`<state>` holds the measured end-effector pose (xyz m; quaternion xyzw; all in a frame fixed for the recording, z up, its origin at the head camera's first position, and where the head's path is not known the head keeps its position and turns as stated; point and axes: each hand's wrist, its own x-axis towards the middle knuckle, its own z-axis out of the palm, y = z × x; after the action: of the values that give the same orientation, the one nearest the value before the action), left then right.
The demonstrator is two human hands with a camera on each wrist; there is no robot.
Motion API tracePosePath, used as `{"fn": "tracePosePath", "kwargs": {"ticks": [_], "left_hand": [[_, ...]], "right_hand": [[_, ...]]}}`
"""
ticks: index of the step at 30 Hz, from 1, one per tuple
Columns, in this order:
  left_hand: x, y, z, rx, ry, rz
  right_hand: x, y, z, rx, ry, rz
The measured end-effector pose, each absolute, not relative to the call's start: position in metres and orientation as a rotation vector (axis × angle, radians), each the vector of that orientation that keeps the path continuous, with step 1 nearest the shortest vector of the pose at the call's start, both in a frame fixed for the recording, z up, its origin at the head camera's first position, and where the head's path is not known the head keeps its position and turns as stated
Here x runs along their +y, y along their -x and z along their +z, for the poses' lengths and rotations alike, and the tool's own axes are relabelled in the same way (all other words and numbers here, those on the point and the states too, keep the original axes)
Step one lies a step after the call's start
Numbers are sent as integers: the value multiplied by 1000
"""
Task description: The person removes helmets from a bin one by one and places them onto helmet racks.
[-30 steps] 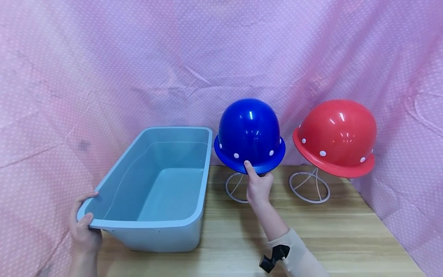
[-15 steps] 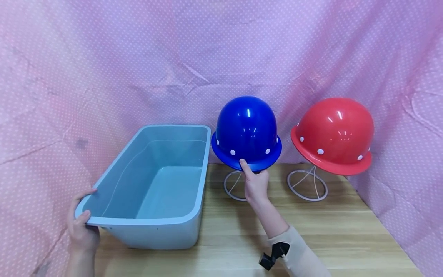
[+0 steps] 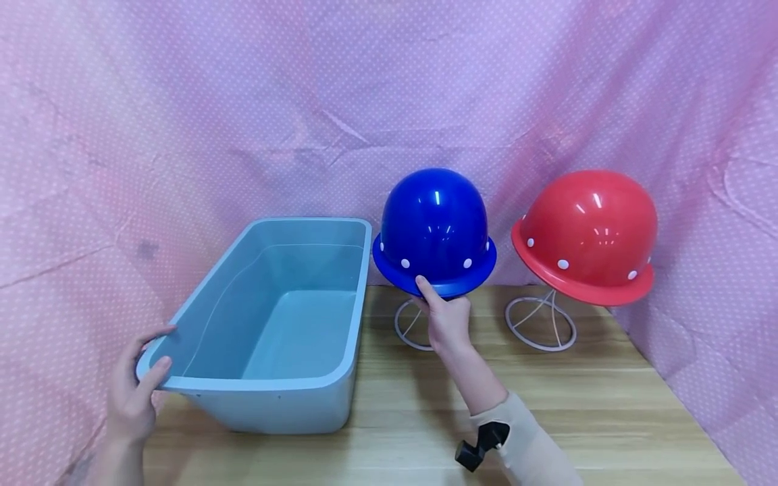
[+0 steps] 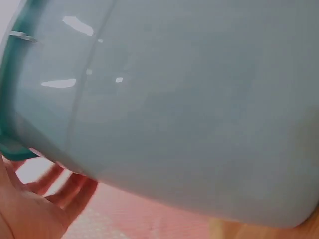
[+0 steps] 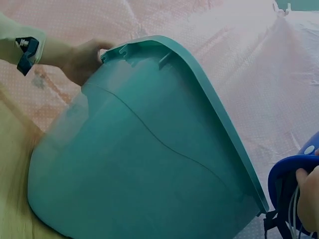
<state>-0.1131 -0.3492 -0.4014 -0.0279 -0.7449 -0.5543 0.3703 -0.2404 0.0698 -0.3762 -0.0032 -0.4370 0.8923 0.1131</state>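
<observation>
From the head view, a pale blue tub (image 3: pixel 286 317) sits on the left part of a wooden table (image 3: pixel 577 405), its long side running from near to far, and it seems tipped up a little at its near left corner. The left hand (image 3: pixel 130 398) is at that near left corner, its thumb lying over the rim and the fingers below it, loosely curled about the edge. Just right of the tub's far end, a blue helmet (image 3: pixel 434 229) rests on a white wire stand (image 3: pixel 410 327); the right hand (image 3: pixel 446 320) pinches the near edge of its brim, thumb on top and fingers tucked under. Further right, well apart from the hand, a red helmet (image 3: pixel 586 233) tilts on a second wire stand (image 3: pixel 539 322). Pink dotted cloth (image 3: pixel 182 101) hangs behind and at both sides. In the left wrist view, the tub's outer wall (image 4: pixel 189 109) fills nearly everything; the left hand's fingers (image 4: pixel 70 191) show at the lower left, stretched under the rim and only slightly bent. In the right wrist view, the tub (image 5: pixel 149 164) appears teal from the side, with the left hand (image 5: pixel 82 59) gripping its far corner, while the right hand's fingers (image 5: pixel 306 191) at the lower right edge curl on the blue helmet's brim (image 5: pixel 284 184).
</observation>
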Motion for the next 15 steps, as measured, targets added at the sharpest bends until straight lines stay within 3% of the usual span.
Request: {"fn": "tracePosePath", "kwargs": {"ticks": [8, 15], "left_hand": [[-340, 112, -363, -1951, 174, -895], [-306, 109, -332, -2083, 284, -733]], "right_hand": [[78, 238, -374, -1367, -74, 2680], [85, 231, -375, -1551, -157, 2660]]}}
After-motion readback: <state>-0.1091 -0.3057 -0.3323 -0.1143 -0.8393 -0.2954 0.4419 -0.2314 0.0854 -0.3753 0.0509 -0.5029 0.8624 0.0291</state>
